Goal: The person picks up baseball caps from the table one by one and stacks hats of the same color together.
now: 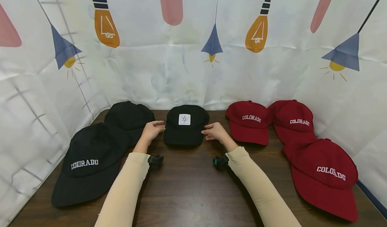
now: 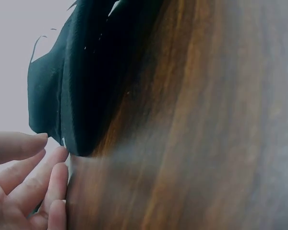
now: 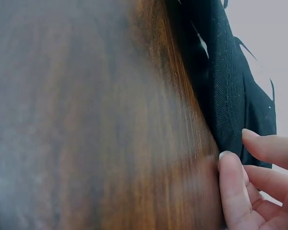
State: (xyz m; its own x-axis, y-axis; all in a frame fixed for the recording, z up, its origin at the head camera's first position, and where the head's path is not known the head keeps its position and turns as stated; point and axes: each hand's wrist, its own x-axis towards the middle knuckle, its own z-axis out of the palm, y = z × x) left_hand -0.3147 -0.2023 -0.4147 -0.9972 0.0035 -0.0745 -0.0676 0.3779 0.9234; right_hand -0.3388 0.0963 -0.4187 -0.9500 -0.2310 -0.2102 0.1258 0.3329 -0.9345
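At the far left of the dark wooden worktop, a black COLORADO cap is set with its brim toward the near edge. Behind it, a second black cap is partly covered from view. Next comes the left hand, held palm inward with its fingers spread loosely and a dark band worn at the wrist. Its fingertips are brought up to the left edge of the patched black cap; whether contact is made cannot be told. That cap, marked with a square white patch, is placed between the two hands, brim to the front, crown upright. At its right edge the right hand is held likewise, fingers relaxed and apart, one fingertip laid against the brim; another dark band is worn there. Farther right, three red caps lettered COLORADO are ranged: a first red cap, a second red cap beside it, and a third red cap nearer the front.
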